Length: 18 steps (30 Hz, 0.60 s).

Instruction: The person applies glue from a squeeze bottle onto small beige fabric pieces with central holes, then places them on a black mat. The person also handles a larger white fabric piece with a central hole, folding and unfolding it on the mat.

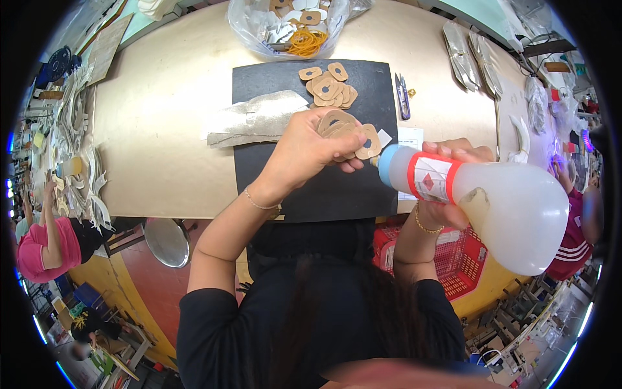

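My left hand (308, 149) pinches several tan rounded patches (337, 129), fanned out, each with a dark centre. One patch (364, 153) sticks out to the right from my fingertips. Wrapped round the neck of a cloudy squeeze bottle (512, 207) is my right hand (465, 154). The bottle lies tilted on its side, its blue cap (391, 166) and small nozzle pointing left, at or very near the lower edge of that patch. I cannot tell whether they touch. A pile of similar patches (330, 93) rests on the black mat (272, 181) beyond my left hand.
A grey textured sheet (259, 117) overlaps the mat's left side. Thread snips (402, 97) lie to the right. A plastic bag (253, 32) with patches and yellow bands stands at the back. Silvery cut pieces (460, 55) lie far right; a red basket (463, 259) sits below.
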Motion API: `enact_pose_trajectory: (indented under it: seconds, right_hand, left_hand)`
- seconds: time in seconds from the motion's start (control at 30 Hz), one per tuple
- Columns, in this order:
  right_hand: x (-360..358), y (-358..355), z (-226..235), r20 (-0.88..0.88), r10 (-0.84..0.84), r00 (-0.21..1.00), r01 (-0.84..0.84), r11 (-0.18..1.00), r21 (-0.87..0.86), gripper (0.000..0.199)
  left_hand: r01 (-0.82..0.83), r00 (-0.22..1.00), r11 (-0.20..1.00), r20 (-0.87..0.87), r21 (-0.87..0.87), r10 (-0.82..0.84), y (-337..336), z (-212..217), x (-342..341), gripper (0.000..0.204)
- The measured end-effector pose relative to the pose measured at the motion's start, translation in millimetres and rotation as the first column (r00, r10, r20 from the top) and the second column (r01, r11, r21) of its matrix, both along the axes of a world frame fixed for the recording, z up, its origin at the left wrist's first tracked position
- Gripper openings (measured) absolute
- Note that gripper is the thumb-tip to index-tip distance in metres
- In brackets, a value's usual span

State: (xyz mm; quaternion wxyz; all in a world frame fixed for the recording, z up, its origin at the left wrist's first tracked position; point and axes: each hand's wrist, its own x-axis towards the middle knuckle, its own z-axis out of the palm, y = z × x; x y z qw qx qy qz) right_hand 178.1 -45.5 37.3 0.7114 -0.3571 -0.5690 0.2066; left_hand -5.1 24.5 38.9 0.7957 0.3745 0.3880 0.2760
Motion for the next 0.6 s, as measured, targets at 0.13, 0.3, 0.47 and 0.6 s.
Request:
enact_pose_trajectory:
  seconds: [0.13, 0.3, 0.47, 0.6]
  right_hand:
    - [3.9, -0.7, 4.7, -0.079, 0.059, 0.995, -0.053, 0.995, 0.086, 0.082]
    - [7.4, 10.8, 6.6, -0.329, 0.12, 0.937, -0.055, 0.978, 0.201, 0.084]
    - [6.8, 20.8, 4.7, -0.258, 0.131, 0.957, -0.101, 0.987, 0.126, 0.076]
    - [2.2, 25.8, 3.2, -0.172, 0.091, 0.981, -0.075, 0.992, 0.097, 0.084]
  left_hand:
    - [0.006, 1.0, 1.0, -0.021, 0.007, -0.006, 0.5, -1.5, -1.4, 0.027]
    - [0.044, 0.999, 0.999, -0.025, -0.009, -0.044, 0.6, -3.3, -1.0, 0.027]
    - [0.063, 0.998, 0.997, 0.008, -0.036, -0.063, -2.0, -3.5, 0.8, 0.026]
    - [0.11, 0.994, 0.994, -0.012, -0.016, -0.11, -1.9, -2.5, -0.1, 0.022]
